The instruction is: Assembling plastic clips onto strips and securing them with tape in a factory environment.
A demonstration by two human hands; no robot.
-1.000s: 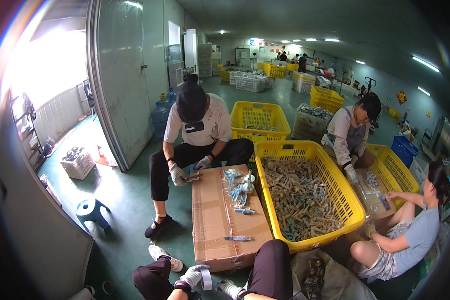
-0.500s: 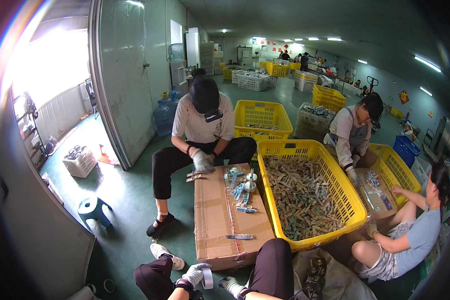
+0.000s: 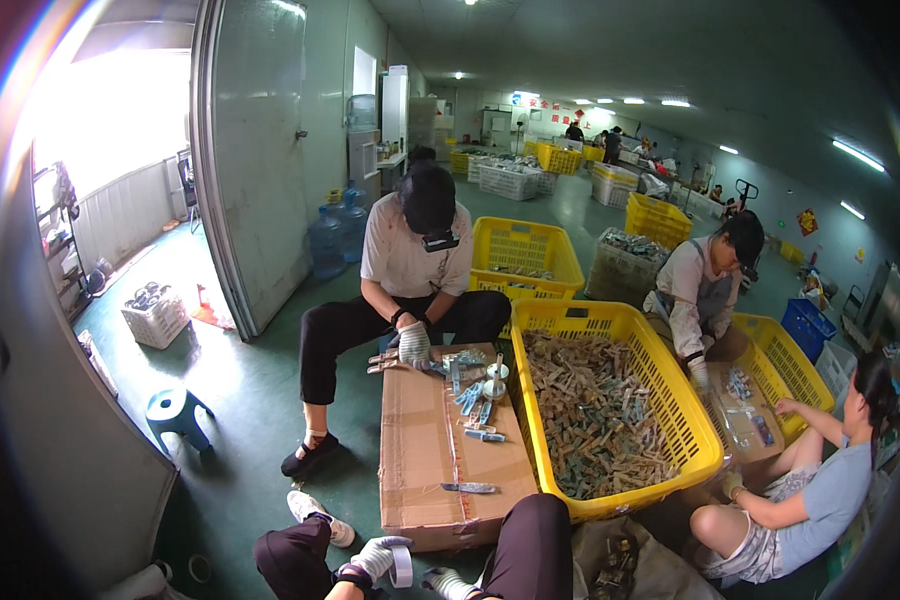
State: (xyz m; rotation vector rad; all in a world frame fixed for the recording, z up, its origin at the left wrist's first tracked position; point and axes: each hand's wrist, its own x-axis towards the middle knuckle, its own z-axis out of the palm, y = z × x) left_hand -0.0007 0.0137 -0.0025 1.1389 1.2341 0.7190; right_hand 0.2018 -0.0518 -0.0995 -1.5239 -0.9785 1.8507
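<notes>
At the bottom edge, my left hand (image 3: 376, 557), in a pale knitted glove, is closed on a roll of white tape (image 3: 401, 566). My right hand (image 3: 447, 582), gloved too, is low to the right of the roll and apart from it; its fingers are too dim to read. Beyond my knees stands a brown cardboard box (image 3: 415, 450). Lying on its near part is a narrow grey-blue strip (image 3: 468, 488). Blue clip-like pieces (image 3: 472, 398) and a white knobbed part (image 3: 494, 388) are farther back. Across the box, a co-worker's gloved hand (image 3: 414, 345) is over its far edge.
A yellow crate (image 3: 705, 455) full of brownish and bluish clip-like pieces stands right of the box. Two more people sit beyond it around a smaller cardboard surface (image 3: 755, 430). A dark stool (image 3: 177, 416) stands left on the green floor. A grey sack (image 3: 665, 560) lies right of my knee.
The view has shifted slightly. The co-worker opposite has moved a gloved hand inward over the box's far end. My left hand still holds the tape roll, my right hand stays beside it.
</notes>
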